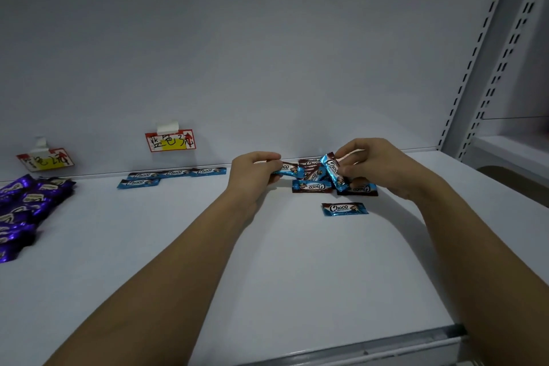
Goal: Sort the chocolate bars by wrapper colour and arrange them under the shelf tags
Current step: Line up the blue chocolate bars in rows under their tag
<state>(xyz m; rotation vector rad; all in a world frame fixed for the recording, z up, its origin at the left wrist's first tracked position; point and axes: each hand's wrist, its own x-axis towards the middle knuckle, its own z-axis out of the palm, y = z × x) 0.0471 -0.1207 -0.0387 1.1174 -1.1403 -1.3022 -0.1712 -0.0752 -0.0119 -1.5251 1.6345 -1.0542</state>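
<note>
Working across the shelf, my worry runs down from the purple pile at far left, loose enough to slide toward the blue row under its tag. Next the heap by the back wall, which my wrists could scatter. My left hand pinches one bar, my right hand pinches another; either slick wrapper could slip. One stray lies nearer me
</note>
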